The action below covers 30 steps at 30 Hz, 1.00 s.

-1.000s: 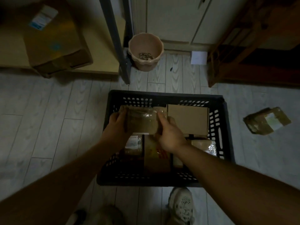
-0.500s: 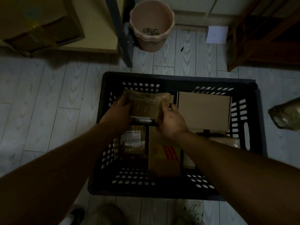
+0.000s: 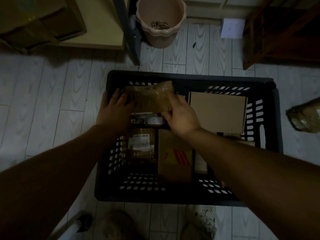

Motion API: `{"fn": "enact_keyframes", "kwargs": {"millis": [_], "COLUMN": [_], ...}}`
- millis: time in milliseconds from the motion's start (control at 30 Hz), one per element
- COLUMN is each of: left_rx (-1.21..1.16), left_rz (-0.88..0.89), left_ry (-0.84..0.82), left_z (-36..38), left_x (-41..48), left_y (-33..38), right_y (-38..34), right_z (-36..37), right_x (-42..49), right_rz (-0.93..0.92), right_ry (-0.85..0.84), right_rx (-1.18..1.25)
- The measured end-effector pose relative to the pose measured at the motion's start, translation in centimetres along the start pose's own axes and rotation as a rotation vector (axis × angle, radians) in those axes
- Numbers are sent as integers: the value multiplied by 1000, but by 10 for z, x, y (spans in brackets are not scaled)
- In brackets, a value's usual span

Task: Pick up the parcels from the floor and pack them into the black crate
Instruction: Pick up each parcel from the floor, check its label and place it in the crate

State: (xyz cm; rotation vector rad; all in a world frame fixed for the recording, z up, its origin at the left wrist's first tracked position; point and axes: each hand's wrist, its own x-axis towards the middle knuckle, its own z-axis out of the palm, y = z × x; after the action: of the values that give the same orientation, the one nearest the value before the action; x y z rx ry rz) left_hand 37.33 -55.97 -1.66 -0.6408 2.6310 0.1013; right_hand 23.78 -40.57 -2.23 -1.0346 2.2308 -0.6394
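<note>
The left hand [image 3: 116,108] and the right hand [image 3: 180,116] each hold one side of a wrapped parcel [image 3: 150,97]. The parcel is at the far left of the crate [image 3: 190,78], just beside a flat box [image 3: 217,113]. More parcels lie in the crate. A loose parcel [image 3: 306,116] lies on the floor [image 3: 52,101], right of the crate.

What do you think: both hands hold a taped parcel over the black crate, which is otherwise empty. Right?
Not empty: the head view shows the black crate holding, apart from the taped parcel, a flat cardboard box and a red-striped box. The rest stands.
</note>
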Motion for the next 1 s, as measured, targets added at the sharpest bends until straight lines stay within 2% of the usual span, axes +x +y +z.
{"fn": "enact_keyframes", "kwargs": {"millis": [100, 200, 400, 500, 567, 633, 767, 867, 1000], "left_rx": [-38, -135, -245, -371, -387, -355, -346, -385, -396], "left_rz": [91, 67, 28, -87, -189, -254, -278, -290, -267], "left_ry": [-53, -159, -51, -45, -101, -165, -310, -383, -397], "left_z": [-1, 0, -3, -1, 5, 10, 29, 39, 38], "left_x": [2, 18, 12, -22, -48, -70, -100, -103, -106], "left_y": [-2, 4, 24, 37, 42, 46, 60, 64, 80], "right_y": [10, 19, 19, 2, -15, -29, -39, -35, -27], "right_z": [-6, -3, 2, 1, 2, 8, 28, 43, 47], "right_x": [-6, -4, -9, -18, -20, -19, -19, -24, -31], "right_rz": [-3, 58, 184, 170, 125, 76, 2, -50, -133], "right_ry": [-7, -17, 51, 103, 38, -74, -241, -238, -170], "right_rx": [26, 83, 208, 265, 265, 232, 35, -80, -114]}}
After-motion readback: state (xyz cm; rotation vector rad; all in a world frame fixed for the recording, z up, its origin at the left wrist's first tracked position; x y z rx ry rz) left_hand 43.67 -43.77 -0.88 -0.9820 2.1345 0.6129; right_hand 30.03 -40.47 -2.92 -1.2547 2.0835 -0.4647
